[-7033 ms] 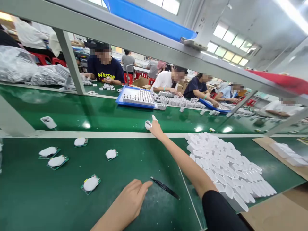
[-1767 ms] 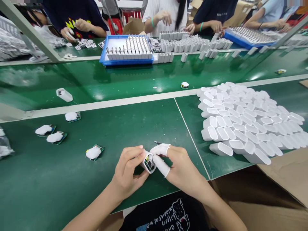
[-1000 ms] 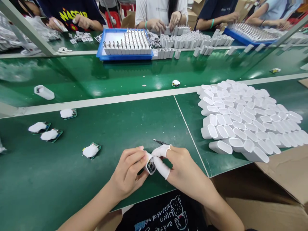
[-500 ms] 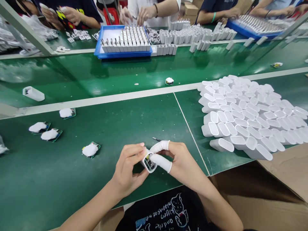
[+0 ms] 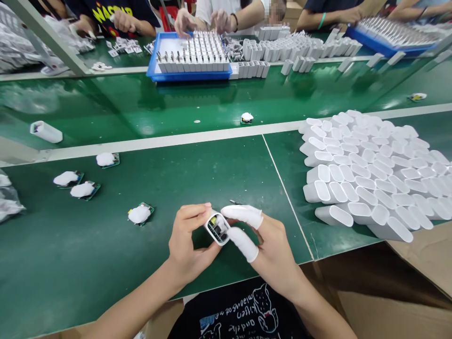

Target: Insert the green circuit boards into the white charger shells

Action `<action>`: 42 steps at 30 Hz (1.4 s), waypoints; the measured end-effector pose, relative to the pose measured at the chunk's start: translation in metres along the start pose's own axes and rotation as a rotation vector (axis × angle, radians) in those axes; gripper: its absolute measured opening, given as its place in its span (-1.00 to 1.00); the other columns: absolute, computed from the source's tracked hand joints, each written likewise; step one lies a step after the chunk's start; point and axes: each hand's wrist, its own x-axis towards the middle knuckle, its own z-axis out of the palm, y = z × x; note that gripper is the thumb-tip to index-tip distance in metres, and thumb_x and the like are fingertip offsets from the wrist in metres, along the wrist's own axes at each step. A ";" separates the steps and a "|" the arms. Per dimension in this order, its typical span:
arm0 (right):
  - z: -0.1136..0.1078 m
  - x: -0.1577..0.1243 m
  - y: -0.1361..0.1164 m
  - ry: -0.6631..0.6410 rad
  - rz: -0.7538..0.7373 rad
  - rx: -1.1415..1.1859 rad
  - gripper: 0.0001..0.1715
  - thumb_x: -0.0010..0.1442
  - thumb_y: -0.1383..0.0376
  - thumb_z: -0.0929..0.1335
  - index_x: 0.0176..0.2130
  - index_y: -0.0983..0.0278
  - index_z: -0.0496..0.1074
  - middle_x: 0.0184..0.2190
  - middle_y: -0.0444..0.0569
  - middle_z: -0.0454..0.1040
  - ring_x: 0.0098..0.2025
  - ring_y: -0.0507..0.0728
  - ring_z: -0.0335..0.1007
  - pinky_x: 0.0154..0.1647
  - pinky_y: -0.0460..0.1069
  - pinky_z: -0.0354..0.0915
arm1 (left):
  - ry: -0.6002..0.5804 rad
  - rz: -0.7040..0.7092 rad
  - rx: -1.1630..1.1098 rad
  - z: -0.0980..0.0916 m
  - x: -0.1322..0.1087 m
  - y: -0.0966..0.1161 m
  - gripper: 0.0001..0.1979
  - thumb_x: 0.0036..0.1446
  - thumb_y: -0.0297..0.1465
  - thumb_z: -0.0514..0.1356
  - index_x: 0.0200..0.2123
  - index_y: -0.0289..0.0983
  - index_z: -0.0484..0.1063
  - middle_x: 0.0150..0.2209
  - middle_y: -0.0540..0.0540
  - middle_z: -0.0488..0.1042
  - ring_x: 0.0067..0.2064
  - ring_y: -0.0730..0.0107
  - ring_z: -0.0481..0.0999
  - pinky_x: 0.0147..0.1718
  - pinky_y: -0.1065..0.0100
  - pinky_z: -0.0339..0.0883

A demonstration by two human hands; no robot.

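Note:
My left hand is wrapped round a white plastic housing, its open end tilted up towards me. Inside the housing shows a circuit board with a yellow part and white padding. White finger cots cover the thumb and index finger of my right hand. Those two fingertips are spread apart at the housing's right rim, seemingly touching it. Just beyond them lies a thin dark-tipped tool, partly hidden. To the left, the nearest circuit board with a white pad rests on the green table.
More padded circuit boards lie at left, near a plastic bag. Many empty white housings stand packed at right. A lone housing and padded board sit beyond the pale strip. Co-workers handle parts around a blue tray.
My right thumb and index finger have come out of the housing's opening and spread apart, showing more of the board. My left hand keeps its hold. The view has shifted slightly.

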 end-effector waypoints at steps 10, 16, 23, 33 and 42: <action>0.030 -0.027 0.018 0.164 -0.327 -0.211 -0.29 0.24 0.38 0.37 0.30 0.24 0.12 -0.02 0.17 0.51 0.08 0.25 0.44 0.07 0.18 0.46 | 0.024 -0.001 -0.034 0.000 -0.002 0.003 -0.64 0.03 -0.48 0.29 -0.09 -0.20 0.32 -0.21 -0.05 0.37 -0.19 0.30 0.52 -0.27 0.25 0.47; 0.035 -0.023 0.020 0.232 -0.298 -0.174 -0.53 0.25 0.36 0.35 0.14 0.25 0.30 -0.07 0.13 0.51 -0.02 0.20 0.50 -0.06 0.12 0.53 | 0.036 0.024 0.040 0.000 0.000 0.003 -0.65 0.02 -0.47 0.28 -0.10 -0.20 0.31 -0.21 -0.04 0.37 -0.21 0.32 0.54 -0.29 0.28 0.45; 0.039 -0.030 0.018 0.256 -0.343 -0.070 -0.40 0.13 0.45 0.44 0.13 0.17 0.31 -0.04 0.06 0.53 0.01 0.21 0.50 0.06 0.16 0.47 | 0.072 0.064 0.001 0.000 0.001 0.006 -0.74 0.09 -0.38 0.26 -0.14 -0.21 0.32 -0.25 -0.05 0.37 -0.25 0.34 0.52 -0.33 0.30 0.45; 0.045 -0.005 0.010 0.161 0.634 1.266 -0.80 0.10 0.19 0.48 -0.23 0.16 0.49 -0.25 -0.12 0.58 -0.28 0.12 0.54 -0.23 0.05 0.53 | -0.003 0.154 0.133 -0.005 0.010 0.009 -0.57 0.04 -0.51 0.28 0.01 -0.31 0.31 -0.14 -0.18 0.46 -0.10 0.21 0.48 -0.15 0.18 0.47; 0.025 0.025 0.021 -0.031 0.485 0.753 -0.76 0.10 0.16 0.43 -0.21 0.18 0.44 -0.21 -0.08 0.55 -0.23 0.13 0.52 -0.24 0.03 0.46 | -0.028 0.018 0.129 -0.004 0.010 -0.002 -0.47 0.06 -0.54 0.25 0.12 -0.31 0.23 0.00 -0.24 0.43 0.09 0.11 0.40 0.05 0.07 0.38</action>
